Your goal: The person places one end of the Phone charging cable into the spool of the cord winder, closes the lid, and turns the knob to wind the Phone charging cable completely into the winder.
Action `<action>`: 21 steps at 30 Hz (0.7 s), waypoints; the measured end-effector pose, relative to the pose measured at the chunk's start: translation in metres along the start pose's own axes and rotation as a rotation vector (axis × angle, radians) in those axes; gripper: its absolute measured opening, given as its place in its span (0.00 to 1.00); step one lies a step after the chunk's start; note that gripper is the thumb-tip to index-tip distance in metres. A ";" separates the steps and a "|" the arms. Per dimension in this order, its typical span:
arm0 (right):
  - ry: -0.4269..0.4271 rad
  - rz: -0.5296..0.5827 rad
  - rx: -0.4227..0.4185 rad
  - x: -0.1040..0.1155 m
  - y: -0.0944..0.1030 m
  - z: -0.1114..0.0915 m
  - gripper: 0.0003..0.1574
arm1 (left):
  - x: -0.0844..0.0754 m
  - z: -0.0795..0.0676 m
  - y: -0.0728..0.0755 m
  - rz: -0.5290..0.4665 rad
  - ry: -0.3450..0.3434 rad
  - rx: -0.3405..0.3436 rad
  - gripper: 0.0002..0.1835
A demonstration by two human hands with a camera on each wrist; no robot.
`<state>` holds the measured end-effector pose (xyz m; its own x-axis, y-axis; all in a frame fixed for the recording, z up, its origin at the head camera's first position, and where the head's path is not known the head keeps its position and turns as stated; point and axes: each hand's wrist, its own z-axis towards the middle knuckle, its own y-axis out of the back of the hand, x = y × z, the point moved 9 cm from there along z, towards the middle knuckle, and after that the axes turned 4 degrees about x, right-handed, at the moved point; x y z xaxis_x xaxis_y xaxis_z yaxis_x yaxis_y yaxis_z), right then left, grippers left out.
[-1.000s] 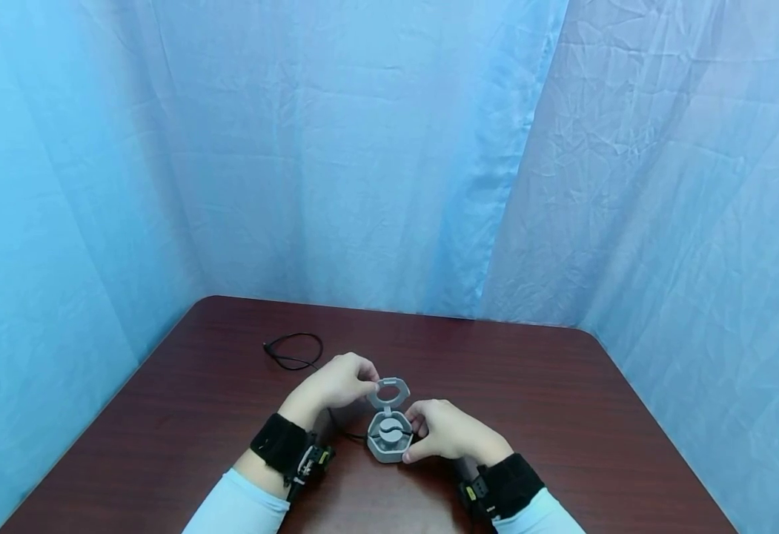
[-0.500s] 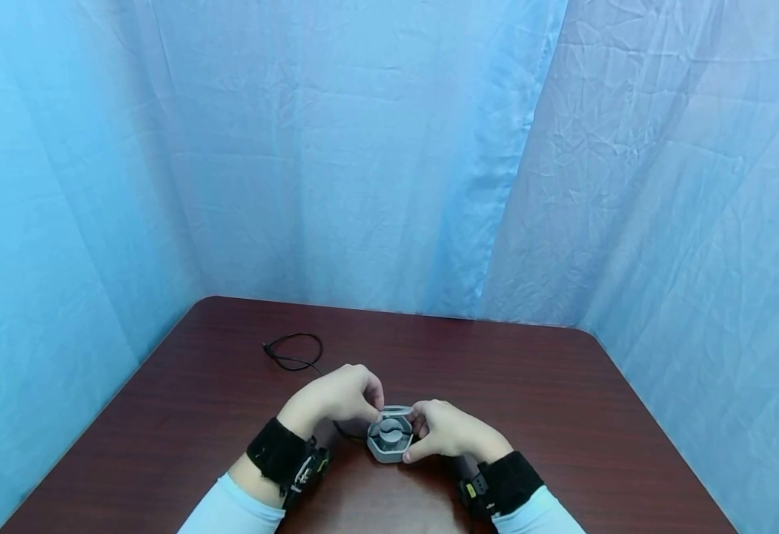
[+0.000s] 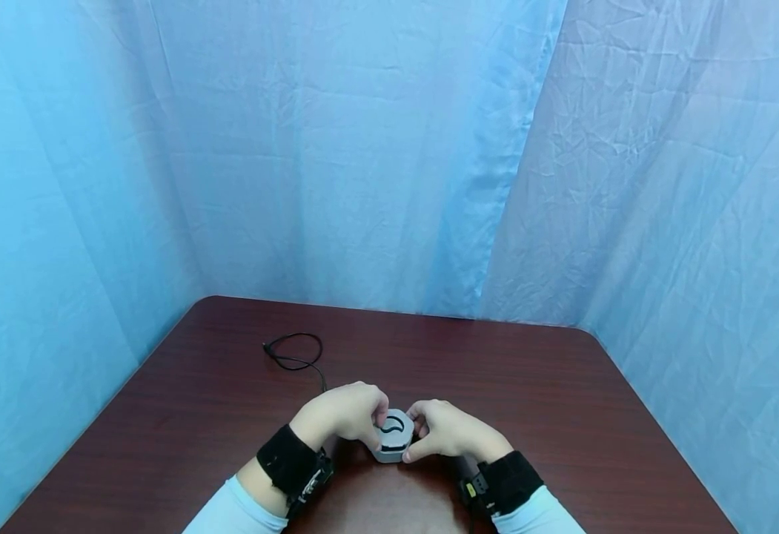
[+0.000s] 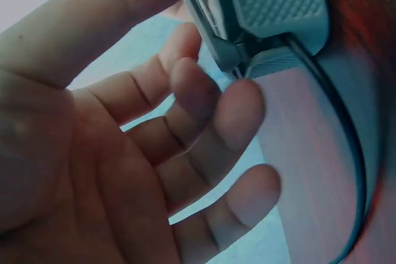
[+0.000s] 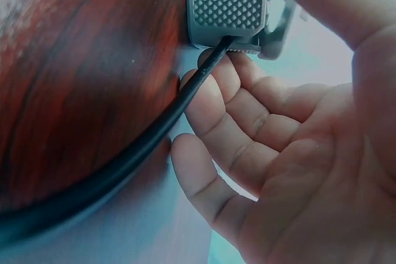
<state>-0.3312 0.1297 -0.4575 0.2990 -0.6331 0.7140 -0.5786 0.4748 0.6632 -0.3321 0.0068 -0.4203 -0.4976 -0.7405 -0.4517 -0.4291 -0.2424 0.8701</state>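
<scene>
A small grey cable winder [image 3: 389, 457] with a hinged lid [image 3: 404, 436] sits on the table between both hands. An S-shaped slot shows through the lid's round opening. My right hand [image 3: 454, 432] grips the winder, thumb at the front and index finger behind. My left hand [image 3: 349, 412] holds the lid at its left side between thumb and fingers; the lid stands slightly apart from the base in the left wrist view. A black cable [image 5: 158, 125] leaves the textured side wall [image 5: 228, 1] in the right wrist view; another stretch of cable [image 4: 339, 109] leaves the opposite side.
A loop of the black cable [image 3: 296, 368] lies on the dark red-brown table [image 3: 529, 386], behind and left of the hands. Pale blue curtains [image 3: 362, 148] hang around the table. Both wrists wear black straps [image 3: 289, 461] with small cameras.
The lid, upright a second ago, has swung down toward the front over the base. My left hand has moved with it, forward and down toward the person. My right hand has stayed in place.
</scene>
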 end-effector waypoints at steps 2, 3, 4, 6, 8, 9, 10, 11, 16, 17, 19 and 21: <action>0.014 -0.009 0.001 0.001 -0.001 0.000 0.28 | 0.001 0.000 -0.003 0.031 0.015 0.003 0.16; 0.017 -0.015 0.002 0.001 -0.001 0.000 0.28 | 0.001 0.000 -0.004 0.043 0.019 0.003 0.17; 0.020 -0.021 0.002 0.001 -0.002 0.000 0.28 | 0.001 0.000 -0.005 0.053 0.022 0.004 0.17; 0.019 -0.032 0.001 0.001 -0.001 0.000 0.28 | 0.002 0.000 -0.006 0.063 0.023 0.005 0.18; 0.017 -0.027 -0.002 0.001 -0.001 -0.001 0.29 | 0.003 0.000 -0.006 0.062 0.020 0.008 0.18; 0.009 -0.022 -0.004 0.001 0.000 -0.001 0.29 | 0.003 0.000 -0.005 0.055 0.020 0.009 0.18; 0.006 -0.013 -0.005 0.001 0.001 -0.002 0.30 | 0.004 0.000 -0.004 0.049 0.020 0.008 0.18; 0.001 -0.004 -0.008 0.001 0.002 -0.003 0.30 | 0.005 -0.001 -0.002 0.040 0.019 0.006 0.18; 0.012 -0.032 -0.040 0.004 0.014 -0.008 0.39 | 0.008 -0.004 0.011 -0.033 0.004 -0.042 0.17; 0.021 -0.051 -0.051 0.005 0.016 -0.009 0.42 | 0.009 -0.005 0.014 -0.047 0.002 -0.057 0.17; 0.037 -0.090 -0.071 0.008 0.021 -0.011 0.46 | 0.010 -0.006 0.019 -0.076 0.007 -0.085 0.19; 0.051 -0.126 -0.082 0.011 0.023 -0.013 0.49 | 0.010 -0.007 0.021 -0.083 0.021 -0.107 0.22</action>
<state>-0.3309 0.1415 -0.4317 0.4044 -0.6600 0.6331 -0.4705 0.4434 0.7629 -0.3408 -0.0099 -0.4056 -0.4474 -0.7276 -0.5199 -0.3852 -0.3678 0.8463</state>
